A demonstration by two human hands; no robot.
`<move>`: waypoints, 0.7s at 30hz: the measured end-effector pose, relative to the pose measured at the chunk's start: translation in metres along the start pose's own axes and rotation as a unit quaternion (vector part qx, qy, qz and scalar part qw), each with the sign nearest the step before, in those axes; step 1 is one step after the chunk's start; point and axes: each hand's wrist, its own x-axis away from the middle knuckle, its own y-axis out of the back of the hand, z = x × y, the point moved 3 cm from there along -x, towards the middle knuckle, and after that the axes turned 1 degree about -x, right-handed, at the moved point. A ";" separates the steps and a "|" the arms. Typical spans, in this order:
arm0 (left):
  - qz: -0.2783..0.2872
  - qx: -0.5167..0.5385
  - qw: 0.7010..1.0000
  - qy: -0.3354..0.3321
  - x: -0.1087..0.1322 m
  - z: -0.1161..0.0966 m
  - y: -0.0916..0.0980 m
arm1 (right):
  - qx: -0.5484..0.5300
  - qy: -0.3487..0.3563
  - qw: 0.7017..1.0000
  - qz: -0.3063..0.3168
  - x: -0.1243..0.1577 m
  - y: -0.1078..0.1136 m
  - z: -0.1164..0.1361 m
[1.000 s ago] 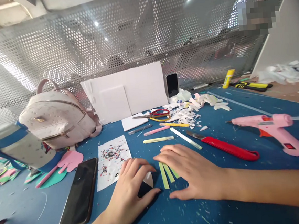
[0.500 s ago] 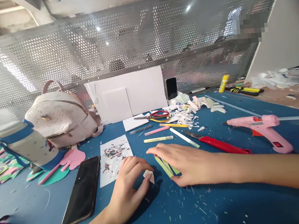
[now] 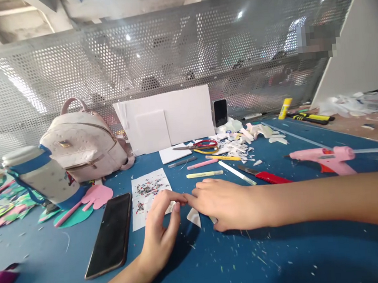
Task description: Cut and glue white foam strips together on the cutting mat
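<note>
My left hand (image 3: pixel 161 231) is raised on its wrist, with thumb and forefinger pinched together at the corner of the white sheet of confetti bits (image 3: pixel 147 192). What they pinch is too small to make out. My right hand (image 3: pixel 228 204) lies palm down with its fingers together. Its fingertips touch those of my left hand. It covers the green paper strips, so I cannot see them. A small white paper piece (image 3: pixel 194 216) lies on the blue mat (image 3: pixel 218 265) just below where the two hands meet.
A black phone (image 3: pixel 111 235) lies left of my left hand. Behind the hands are pens, a red utility knife (image 3: pixel 270 177), scissors (image 3: pixel 197 145), paper scraps and white boards (image 3: pixel 174 114). A pink glue gun (image 3: pixel 324 159) lies at right. A backpack (image 3: pixel 84 145) and a bottle (image 3: pixel 44 177) stand at left.
My right hand slid left over the green strips, which are now hidden. My left hand let go of the white piece and rose into a pinch against my right fingertips. The view shifted slightly.
</note>
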 end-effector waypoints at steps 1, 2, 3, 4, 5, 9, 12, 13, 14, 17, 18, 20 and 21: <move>-0.003 0.002 1.000 0.000 0.000 0.000 0.000 | -0.006 0.000 1.000 -0.004 -0.001 -0.001 0.000; -0.005 0.004 1.000 0.000 0.001 0.000 0.001 | -0.019 0.002 1.000 -0.011 -0.001 -0.002 0.000; -0.006 0.005 1.000 0.000 0.001 0.000 0.001 | -0.037 0.004 0.999 -0.021 0.000 -0.003 -0.001; -0.005 0.006 1.000 0.000 0.001 0.000 0.001 | -0.059 0.005 0.998 -0.034 0.001 -0.004 -0.003; -0.004 0.007 1.000 0.000 0.001 0.000 0.001 | -0.081 0.003 0.996 -0.048 0.003 -0.006 -0.005; -0.001 0.007 1.000 0.011 0.000 0.001 0.000 | -0.130 -0.028 0.988 -0.076 0.015 -0.015 -0.024; 0.001 0.008 1.000 0.021 0.000 0.001 0.000 | -0.158 -0.058 0.982 -0.087 0.024 -0.025 -0.042; 0.002 0.009 1.000 0.023 0.000 0.001 0.000 | -0.164 -0.067 0.980 -0.090 0.027 -0.029 -0.046; 0.003 0.010 1.000 0.024 -0.001 0.001 -0.001 | -0.168 -0.075 0.979 -0.090 0.029 -0.032 -0.049; 0.007 0.011 0.999 0.030 -0.001 0.002 -0.001 | -0.171 -0.088 0.977 -0.088 0.032 -0.040 -0.051; 0.007 0.011 0.999 0.034 -0.001 0.002 -0.002 | -0.172 -0.091 0.977 -0.089 0.033 -0.040 -0.050; 0.007 0.010 0.999 0.038 -0.002 0.003 -0.002 | -0.175 -0.097 0.975 -0.096 0.033 -0.038 -0.047; 0.007 0.010 0.999 0.039 -0.002 0.004 -0.003 | -0.172 -0.097 0.975 -0.101 0.034 -0.036 -0.046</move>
